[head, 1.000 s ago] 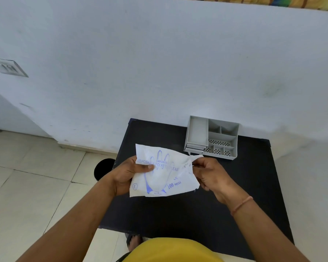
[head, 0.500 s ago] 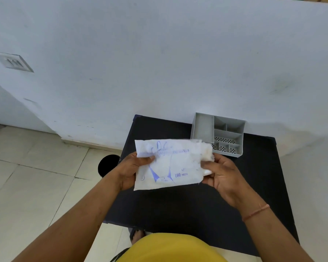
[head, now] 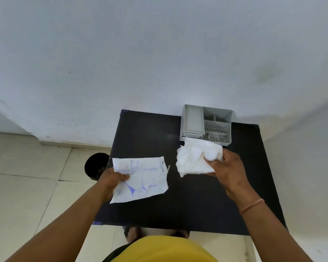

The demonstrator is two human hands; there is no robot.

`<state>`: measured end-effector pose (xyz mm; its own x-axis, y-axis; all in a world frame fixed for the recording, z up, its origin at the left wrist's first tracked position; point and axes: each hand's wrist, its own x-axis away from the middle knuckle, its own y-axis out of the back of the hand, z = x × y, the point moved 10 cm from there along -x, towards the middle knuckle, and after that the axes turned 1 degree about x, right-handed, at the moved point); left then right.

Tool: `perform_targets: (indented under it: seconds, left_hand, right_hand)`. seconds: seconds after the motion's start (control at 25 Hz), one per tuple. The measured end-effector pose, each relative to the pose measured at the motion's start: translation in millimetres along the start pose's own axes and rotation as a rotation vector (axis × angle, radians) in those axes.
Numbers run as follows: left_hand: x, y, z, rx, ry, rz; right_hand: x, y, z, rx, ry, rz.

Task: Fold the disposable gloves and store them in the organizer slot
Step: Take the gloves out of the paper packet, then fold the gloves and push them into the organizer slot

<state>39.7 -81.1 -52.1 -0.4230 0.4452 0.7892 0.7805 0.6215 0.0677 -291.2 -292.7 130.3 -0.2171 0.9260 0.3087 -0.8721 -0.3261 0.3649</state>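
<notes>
Your bundle of disposable gloves (head: pixel 195 157) is a crumpled white wad held up above the black table (head: pixel 144 133), just in front of the grey organizer (head: pixel 206 122) and overlapping its near edge in the view; you cannot tell from here whether the wad touches it. The organizer stands at the table's far edge against the white wall (head: pixel 159 53). Its long left slot shows nothing inside, and the smaller compartments on its right, some with perforated floors, also look bare, though the nearest ones are partly hidden behind the gloves.

The gloves sit at the fingertips of your right hand (head: pixel 227 167), sticking out to the left of it. That hand is closed around the wad's right end, fingers curled over the top and thumb beneath, pinching it tight.

Your left hand (head: pixel 112 178) grips the flat white packet (head: pixel 140 178) with blue printing, thumb pressed on its upper face and fingers under its left edge. The packet hangs over the table's left part, well apart from the gloves.

On the tiled floor (head: pixel 27 186) beside the table stands a dark round bin (head: pixel 96 165).
</notes>
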Motion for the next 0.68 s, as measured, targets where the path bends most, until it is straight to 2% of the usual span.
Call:
perform_targets:
  seconds: [0.16, 0.28, 0.32, 0.36, 0.4, 0.48, 0.52, 0.6, 0.68]
  left_hand:
    - [-25, 9, 9, -0.271, -0.049, -0.075]
    - [-7, 7, -35, -0.707, -0.356, -0.265]
    - [7, -3, -51, -0.754, -0.447, -0.263]
    - [19, -18, -62, -0.755, -0.506, -0.195]
    - [28, -36, -67, -0.669, -0.496, -0.04]
    - [62, -89, -62, -0.264, -0.229, 0.414]
    - [83, -113, -61, -0.089, -0.117, 0.589]
    - [112, -147, -67, 0.105, -0.031, 0.744]
    - [126, -167, -74, 0.151, -0.026, 0.764]
  right_hand:
    - [13, -3, 9, -0.101, -0.002, 0.027]
    - [27, -9, 15, -0.314, -0.038, 0.049]
    - [31, -13, 16, -0.437, -0.06, 0.068]
    - [34, -17, 15, -0.577, -0.091, 0.095]
    - [38, -23, 14, -0.722, -0.13, 0.122]
    - [43, -38, 6, -0.973, -0.223, 0.157]
    - [47, -47, -3, -1.045, -0.273, 0.153]
    - [54, -67, -31, -1.078, -0.377, 0.137]
    - [57, -78, -60, -1.05, -0.445, 0.1]
